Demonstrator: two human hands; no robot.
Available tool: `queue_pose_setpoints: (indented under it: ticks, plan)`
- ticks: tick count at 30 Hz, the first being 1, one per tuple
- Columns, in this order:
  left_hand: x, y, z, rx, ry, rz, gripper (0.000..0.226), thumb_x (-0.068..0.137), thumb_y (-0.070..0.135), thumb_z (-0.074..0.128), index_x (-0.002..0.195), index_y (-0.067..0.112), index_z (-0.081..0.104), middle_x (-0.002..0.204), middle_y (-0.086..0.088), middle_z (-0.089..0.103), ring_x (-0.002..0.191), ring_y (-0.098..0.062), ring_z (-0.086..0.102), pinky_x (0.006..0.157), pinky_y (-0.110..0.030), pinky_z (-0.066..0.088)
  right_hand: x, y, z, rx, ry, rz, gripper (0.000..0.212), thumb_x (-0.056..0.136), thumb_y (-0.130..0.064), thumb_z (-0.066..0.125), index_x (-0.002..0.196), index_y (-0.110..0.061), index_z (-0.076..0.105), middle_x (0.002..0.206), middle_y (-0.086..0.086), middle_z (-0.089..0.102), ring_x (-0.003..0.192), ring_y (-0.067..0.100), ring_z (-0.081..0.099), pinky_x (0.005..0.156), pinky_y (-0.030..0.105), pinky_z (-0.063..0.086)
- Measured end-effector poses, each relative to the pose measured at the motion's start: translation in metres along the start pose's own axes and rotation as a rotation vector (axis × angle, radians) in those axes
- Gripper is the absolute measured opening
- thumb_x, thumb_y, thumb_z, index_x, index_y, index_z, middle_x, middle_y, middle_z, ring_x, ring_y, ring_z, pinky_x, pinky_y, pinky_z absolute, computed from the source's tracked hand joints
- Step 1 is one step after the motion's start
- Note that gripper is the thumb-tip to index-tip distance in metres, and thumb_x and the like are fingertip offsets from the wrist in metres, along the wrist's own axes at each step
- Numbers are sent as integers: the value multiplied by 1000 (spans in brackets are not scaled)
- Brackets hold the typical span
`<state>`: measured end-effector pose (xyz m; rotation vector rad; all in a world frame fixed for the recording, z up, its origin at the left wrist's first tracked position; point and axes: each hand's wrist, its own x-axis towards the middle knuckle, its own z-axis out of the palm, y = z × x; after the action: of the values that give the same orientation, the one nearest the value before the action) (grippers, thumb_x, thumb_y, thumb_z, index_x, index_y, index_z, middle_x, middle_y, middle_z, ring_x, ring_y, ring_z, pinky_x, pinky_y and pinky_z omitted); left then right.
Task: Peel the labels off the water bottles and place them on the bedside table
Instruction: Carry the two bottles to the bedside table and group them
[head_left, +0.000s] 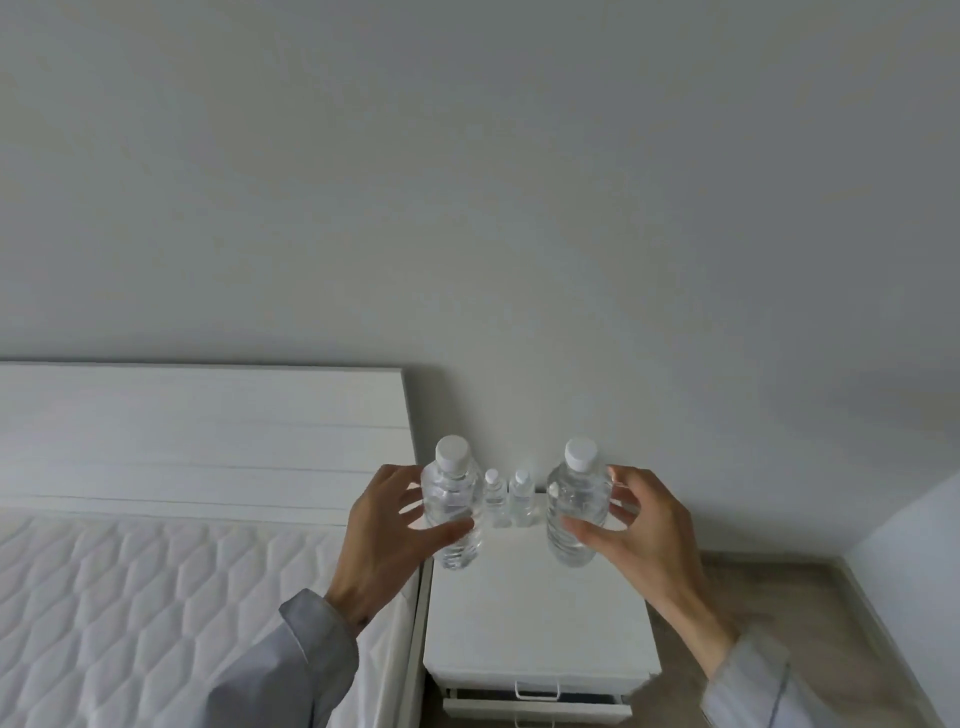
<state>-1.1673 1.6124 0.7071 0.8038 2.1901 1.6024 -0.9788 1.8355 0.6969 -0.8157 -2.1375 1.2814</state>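
- Bedroom, bedside corner: left hand (389, 525) wrapped round the left bottle (452, 504), thumb across the front, fingers behind the clear wall.
- Right hand (639, 525) likewise clamped on the right bottle (576, 504), thumb low in front, fingers curled at the far side.
- Both bottles upright, white caps on top, long axes vertical, no label visible on either, with open space between the two.
- Held over the back half of the bedside table (540, 623); impossible to tell whether the bases touch the white top or hang just above it.
- Left bottle close to the table's left edge, beside the mattress (156, 597); right bottle nearer the right edge.
- Behind and between them, near the wall (519, 208): rear-left bottle (495, 499) and rear-right bottle (521, 496), standing side by side, also bare of labels as far as can be seen.
- Judged as the placing step, late in the task, with peeling seemingly done for all four.
- Key relation for the coming move: table top directly beneath each grip, so straight down along the bottle axis, then fingers opened outward, away from the rear pair.
- Each hand on the outer side of its own bottle, so no crossing needed.
- Greater risk on the left: a base set partly off the table's edge.
- Thin clear walls likely to give under a squeeze, so a light release looks wise.
- Elsewhere: white headboard (208, 441), drawer (535, 709) below the table top, wooden floor (753, 587) at right.
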Motion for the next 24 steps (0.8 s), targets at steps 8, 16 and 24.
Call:
queue_pose_setpoints:
  ticks: [8, 16, 24]
  plan:
    - [90, -185, 79, 191, -23, -12, 47, 59, 57, 93, 98, 49, 69, 110, 23, 67, 94, -6, 69, 70, -19, 58, 67, 174, 103, -88, -2, 108, 65, 56, -34, 101, 109, -38, 65, 106, -25, 70, 101, -4, 65, 88, 24, 50]
    - [153, -369, 145, 118, -112, -60, 52, 65, 39, 100, 111, 36, 76, 111, 22, 69, 105, -7, 70, 87, -12, 59, 122, 326, 191, -3, -48, 165, 60, 60, -28, 102, 102, -46, 62, 103, -24, 71, 102, -10, 66, 80, 9, 53]
    - [188, -444, 174, 63, -182, 3, 57, 68, 41, 98, 119, 44, 74, 117, 19, 71, 112, -11, 70, 94, -15, 58, 148, 394, 230, 74, -121, 122, 61, 60, -23, 102, 108, -40, 68, 110, -24, 69, 109, 0, 68, 89, 9, 53]
